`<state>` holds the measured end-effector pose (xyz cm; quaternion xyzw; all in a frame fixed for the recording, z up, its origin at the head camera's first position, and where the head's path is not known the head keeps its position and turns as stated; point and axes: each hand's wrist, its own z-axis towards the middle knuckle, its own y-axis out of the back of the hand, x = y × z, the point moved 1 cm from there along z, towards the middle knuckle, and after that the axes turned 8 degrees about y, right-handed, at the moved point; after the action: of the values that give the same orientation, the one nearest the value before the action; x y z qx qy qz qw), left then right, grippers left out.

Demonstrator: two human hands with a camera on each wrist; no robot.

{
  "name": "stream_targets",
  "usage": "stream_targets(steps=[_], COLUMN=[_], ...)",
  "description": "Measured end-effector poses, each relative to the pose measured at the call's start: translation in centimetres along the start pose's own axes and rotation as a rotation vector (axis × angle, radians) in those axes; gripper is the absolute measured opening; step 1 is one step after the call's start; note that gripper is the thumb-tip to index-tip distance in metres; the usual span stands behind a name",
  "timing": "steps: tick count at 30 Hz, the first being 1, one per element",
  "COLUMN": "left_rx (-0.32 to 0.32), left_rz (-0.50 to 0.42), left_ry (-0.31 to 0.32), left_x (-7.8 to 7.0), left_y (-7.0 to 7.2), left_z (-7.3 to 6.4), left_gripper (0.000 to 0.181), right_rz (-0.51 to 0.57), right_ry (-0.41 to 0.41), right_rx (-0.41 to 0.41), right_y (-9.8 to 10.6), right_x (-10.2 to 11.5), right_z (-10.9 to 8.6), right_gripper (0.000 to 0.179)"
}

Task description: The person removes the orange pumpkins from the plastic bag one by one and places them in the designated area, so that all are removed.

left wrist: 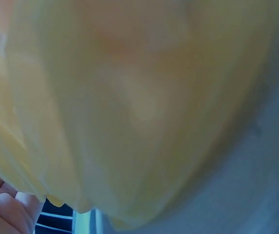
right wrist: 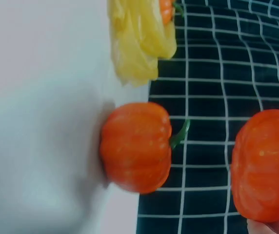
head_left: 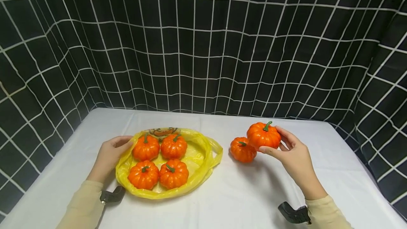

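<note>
A yellow plastic bag [head_left: 197, 183] lies opened out at the left of the table, with several small orange pumpkins [head_left: 173, 174] inside it. At its left rim, my left hand [head_left: 109, 153] pinches the plastic between thumb and fingers. In the left wrist view the bag [left wrist: 129, 146] fills most of the picture. My right hand [head_left: 294, 154] grips a small pumpkin [head_left: 263, 136] with a green stem, raised over the table. Behind and to the left of it, another pumpkin [head_left: 242, 151] rests on the table; the right wrist view shows this resting pumpkin [right wrist: 137, 146] apart from the held one [right wrist: 264, 165].
A white cloth covers the table [head_left: 222, 200]. Black curtains [head_left: 203, 45] with a white grid stand behind it and on both sides. A looped handle [head_left: 217, 154] of the bag sticks out toward the right. Dark straps [head_left: 294, 213] sit at both wrists.
</note>
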<state>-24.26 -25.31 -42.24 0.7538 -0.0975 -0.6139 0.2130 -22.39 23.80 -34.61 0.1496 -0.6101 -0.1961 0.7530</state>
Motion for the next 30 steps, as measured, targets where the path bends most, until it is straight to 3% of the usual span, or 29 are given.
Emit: stream_targets(steps=[19,30], left_rx=[-0.003,-0.004], left_rz=[0.004,0.018], left_ry=[-0.007,0.007], left_x=[0.1,0.4], left_y=[0.1,0.2], left_z=[0.2,0.2], left_gripper=[0.049,0.048], right_rz=[-0.023,0.021], right_ry=[-0.078,-0.146], right_rx=[-0.085,-0.129], right_y=[2.0,2.4], right_x=[-3.0,-5.1], right_z=[0.8,1.2], right_gripper=[0.093,0.094])
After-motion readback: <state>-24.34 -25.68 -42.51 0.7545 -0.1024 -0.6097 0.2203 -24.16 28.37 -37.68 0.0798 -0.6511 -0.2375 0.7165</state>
